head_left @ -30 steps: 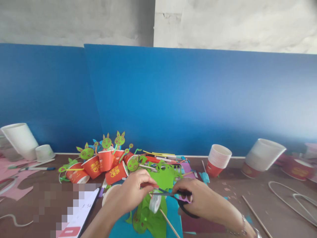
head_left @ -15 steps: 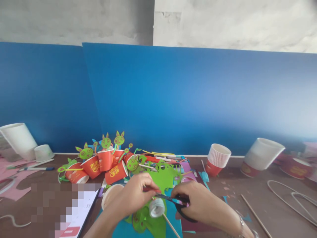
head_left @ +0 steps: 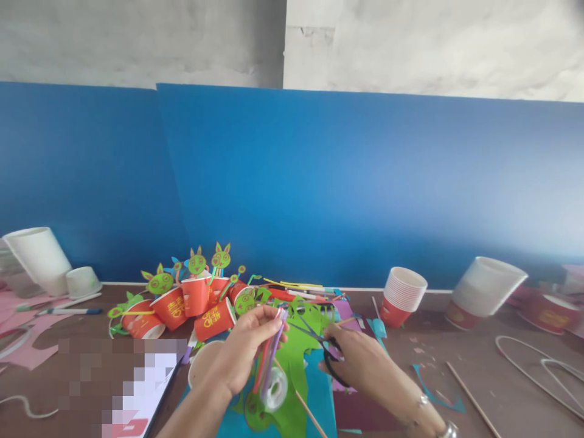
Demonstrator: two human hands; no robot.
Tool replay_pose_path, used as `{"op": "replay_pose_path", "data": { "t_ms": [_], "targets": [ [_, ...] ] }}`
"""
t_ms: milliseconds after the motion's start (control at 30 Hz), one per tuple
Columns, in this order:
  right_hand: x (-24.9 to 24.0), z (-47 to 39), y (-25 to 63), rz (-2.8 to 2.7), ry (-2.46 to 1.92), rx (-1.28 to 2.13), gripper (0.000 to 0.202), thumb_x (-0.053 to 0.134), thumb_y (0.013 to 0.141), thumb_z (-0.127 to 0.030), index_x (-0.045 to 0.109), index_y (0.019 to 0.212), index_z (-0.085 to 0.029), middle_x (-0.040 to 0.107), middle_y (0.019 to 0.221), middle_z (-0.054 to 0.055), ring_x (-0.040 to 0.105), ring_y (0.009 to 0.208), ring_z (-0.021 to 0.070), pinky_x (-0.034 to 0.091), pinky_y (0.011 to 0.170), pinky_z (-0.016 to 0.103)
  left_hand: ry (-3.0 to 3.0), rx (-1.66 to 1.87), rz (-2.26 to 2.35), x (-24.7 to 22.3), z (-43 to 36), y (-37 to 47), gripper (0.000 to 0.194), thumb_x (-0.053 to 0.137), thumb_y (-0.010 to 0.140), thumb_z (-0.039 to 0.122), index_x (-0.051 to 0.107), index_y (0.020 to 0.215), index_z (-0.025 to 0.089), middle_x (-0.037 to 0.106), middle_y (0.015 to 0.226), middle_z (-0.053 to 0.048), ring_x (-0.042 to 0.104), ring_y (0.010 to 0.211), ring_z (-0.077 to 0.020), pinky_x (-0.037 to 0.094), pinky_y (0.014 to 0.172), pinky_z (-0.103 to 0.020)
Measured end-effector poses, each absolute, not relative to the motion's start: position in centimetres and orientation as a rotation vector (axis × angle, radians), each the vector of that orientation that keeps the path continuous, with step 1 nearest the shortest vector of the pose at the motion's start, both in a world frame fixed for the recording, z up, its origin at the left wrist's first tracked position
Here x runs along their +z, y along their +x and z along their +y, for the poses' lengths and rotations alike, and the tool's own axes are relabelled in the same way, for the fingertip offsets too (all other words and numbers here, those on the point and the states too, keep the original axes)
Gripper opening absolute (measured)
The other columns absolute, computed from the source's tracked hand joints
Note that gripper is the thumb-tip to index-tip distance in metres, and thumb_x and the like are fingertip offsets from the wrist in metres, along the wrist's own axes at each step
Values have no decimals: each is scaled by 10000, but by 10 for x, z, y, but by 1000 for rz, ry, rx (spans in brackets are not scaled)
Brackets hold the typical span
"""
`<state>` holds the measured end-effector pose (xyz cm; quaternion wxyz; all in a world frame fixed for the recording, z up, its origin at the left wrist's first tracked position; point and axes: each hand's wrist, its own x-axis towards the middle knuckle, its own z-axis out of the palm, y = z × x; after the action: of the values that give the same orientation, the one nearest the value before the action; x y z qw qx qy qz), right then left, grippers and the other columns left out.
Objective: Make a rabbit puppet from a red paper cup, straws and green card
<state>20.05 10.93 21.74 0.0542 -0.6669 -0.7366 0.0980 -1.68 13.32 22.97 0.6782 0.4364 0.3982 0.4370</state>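
Observation:
My left hand (head_left: 253, 340) pinches a red straw (head_left: 261, 365) and a purple straw (head_left: 272, 350), their lengths hanging down toward me. In my right hand (head_left: 349, 359) are black-handled scissors (head_left: 314, 333), blades spread and pointing at the straw tops, apart from them. Just beneath the straws sits a roll of clear tape (head_left: 276, 390). Green paper (head_left: 298, 365) with cut-outs lies under both hands, over a blue sheet (head_left: 322, 389). A paper cup (head_left: 203, 362) is partly hidden behind my left forearm.
Red paper cups (head_left: 214, 320) with green rabbit faces crowd the back left. A cup stack (head_left: 404, 292) stands at the right, near a wooden stick (head_left: 472, 398) and a white cable (head_left: 538, 371). A phone (head_left: 150, 389) lies at the left, and a blue partition (head_left: 292, 182) rises behind.
My left hand has turned, swinging the straws from crosswise to hanging down, with the purple one now visible. The scissors have drawn away from the left fingers and their blades have spread.

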Motion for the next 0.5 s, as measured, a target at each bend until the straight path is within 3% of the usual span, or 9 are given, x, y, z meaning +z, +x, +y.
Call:
{"op": "replay_pose_path", "data": {
  "t_ms": [200, 267, 400, 500],
  "targets": [
    [189, 117, 179, -2305, -2227, 305, 501, 582, 652, -4, 643, 1146, -59, 738, 958, 241, 705, 909, 382, 545, 733, 420, 793, 956, 757, 219, 134, -6, 339, 832, 595, 350, 640, 800, 160, 650, 725, 2, 590, 658, -103, 450, 650, -216],
    [186, 116, 180, -2327, -2195, 306, 485, 576, 657, 12, 667, 1125, -75, 722, 1039, 239, 678, 1004, 370, 540, 819, 410, 780, 974, 767, 215, 135, -4, 352, 841, 589, 367, 647, 799, 161, 630, 703, 20, 570, 630, -92, 451, 653, -220],
    [185, 116, 188, -2352, -2059, 351, 477, 690, 599, -60, 684, 1076, -73, 605, 1269, 240, 495, 1260, 371, 416, 1025, 383, 789, 1010, 770, 207, 136, -2, 368, 849, 571, 397, 646, 770, 162, 578, 650, 47, 525, 606, -79, 418, 614, -206],
    [188, 122, 186, -2127, -1873, 488, 199, 605, 739, -164, 708, 908, -143, 706, 1015, 138, 643, 998, 283, 483, 856, 351, 826, 1026, 790, 203, 136, 1, 364, 840, 589, 411, 656, 773, 156, 603, 671, 36, 522, 616, -83, 410, 622, -212]
  ]
}}
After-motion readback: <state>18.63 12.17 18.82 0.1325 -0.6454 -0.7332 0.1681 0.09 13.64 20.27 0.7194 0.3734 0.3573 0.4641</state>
